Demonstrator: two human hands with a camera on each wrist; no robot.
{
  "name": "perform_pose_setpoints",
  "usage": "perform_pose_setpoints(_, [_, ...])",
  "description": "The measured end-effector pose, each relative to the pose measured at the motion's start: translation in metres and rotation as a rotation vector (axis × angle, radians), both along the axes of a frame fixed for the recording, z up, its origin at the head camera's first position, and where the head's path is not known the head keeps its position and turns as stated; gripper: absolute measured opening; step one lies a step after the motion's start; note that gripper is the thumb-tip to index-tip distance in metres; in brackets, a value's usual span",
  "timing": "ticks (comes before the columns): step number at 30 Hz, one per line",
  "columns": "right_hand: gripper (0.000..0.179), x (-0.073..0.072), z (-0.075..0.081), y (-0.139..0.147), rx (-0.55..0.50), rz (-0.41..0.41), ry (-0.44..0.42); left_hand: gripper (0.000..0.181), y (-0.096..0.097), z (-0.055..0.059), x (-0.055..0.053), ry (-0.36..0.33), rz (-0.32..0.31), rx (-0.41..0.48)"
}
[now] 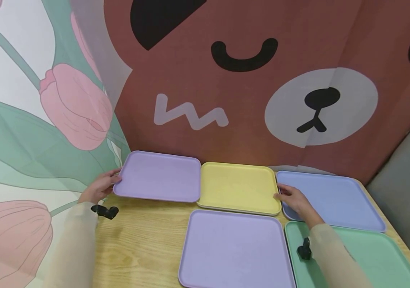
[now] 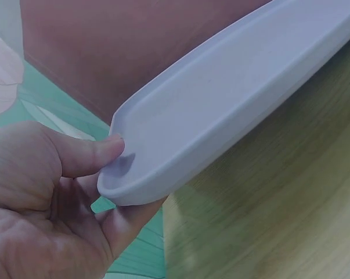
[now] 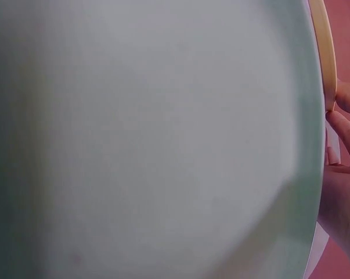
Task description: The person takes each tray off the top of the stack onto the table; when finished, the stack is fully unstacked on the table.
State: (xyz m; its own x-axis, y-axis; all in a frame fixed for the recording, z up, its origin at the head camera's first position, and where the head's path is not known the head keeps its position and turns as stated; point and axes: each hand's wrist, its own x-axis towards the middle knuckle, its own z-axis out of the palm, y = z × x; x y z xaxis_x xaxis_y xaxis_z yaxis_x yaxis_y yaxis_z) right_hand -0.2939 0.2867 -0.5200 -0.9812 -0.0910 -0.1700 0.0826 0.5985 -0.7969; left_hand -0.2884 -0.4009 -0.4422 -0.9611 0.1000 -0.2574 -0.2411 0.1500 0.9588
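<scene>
- A left hand [image 1: 100, 188] grips a purple tray [image 1: 159, 176] by its left end, thumb on top, fingers beneath.
- A yellow tray [image 1: 239, 188] sits beside it along the wall, above a second purple tray [image 1: 237, 250].
- A right hand [image 1: 295, 200] touches the yellow tray's right edge (whether it grips cannot be told), near blue [image 1: 338, 200] and green trays [image 1: 374, 256].

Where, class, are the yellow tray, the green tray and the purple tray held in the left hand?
Yellow tray [image 1: 240, 188]: head view, middle of its flat floor.
Green tray [image 1: 377, 254]: head view, bare floor.
Purple tray [image 2: 218, 84]: left wrist view, inner floor.
</scene>
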Motion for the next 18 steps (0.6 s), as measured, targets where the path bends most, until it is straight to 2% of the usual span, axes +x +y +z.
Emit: perform_pose_setpoints(18, [0.070,0.000,-0.001,-0.003,0.005,-0.018,0.001,0.064,-0.011,0.006,0.005,-0.013,0.037,-0.127])
